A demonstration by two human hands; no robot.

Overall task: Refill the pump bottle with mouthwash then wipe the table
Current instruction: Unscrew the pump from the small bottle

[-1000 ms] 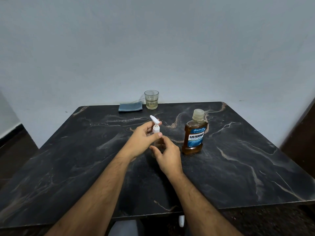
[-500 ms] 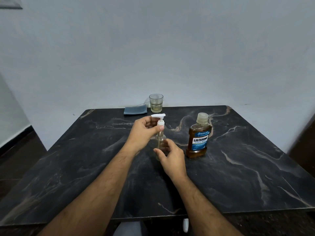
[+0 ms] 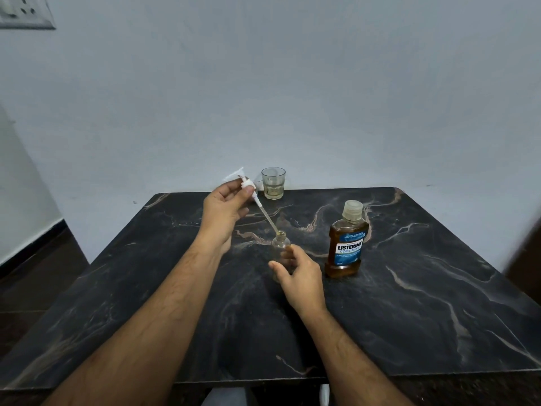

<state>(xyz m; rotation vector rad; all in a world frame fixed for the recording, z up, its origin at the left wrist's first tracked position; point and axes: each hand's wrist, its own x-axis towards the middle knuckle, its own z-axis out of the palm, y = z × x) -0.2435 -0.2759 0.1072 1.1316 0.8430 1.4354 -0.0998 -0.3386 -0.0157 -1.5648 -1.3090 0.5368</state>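
Note:
A small clear pump bottle (image 3: 280,244) stands on the black marble table (image 3: 409,303), its neck uncovered. My right hand (image 3: 298,276) grips its body from the near side. My left hand (image 3: 224,212) holds the white pump head (image 3: 247,183) raised and tilted to the left. The tip of its dip tube is still at the bottle's mouth. To the right stands the amber Listerine mouthwash bottle (image 3: 347,240), capped, with a blue label.
A drinking glass (image 3: 273,183) with a little pale liquid stands at the table's far edge by the wall. My left hand hides the blue cloth that lay next to it. A wall socket (image 3: 23,10) is at the upper left.
My left hand has lifted the pump head off the bottle and drawn it up and to the left, pulling the dip tube almost out. The camera has tilted upward.

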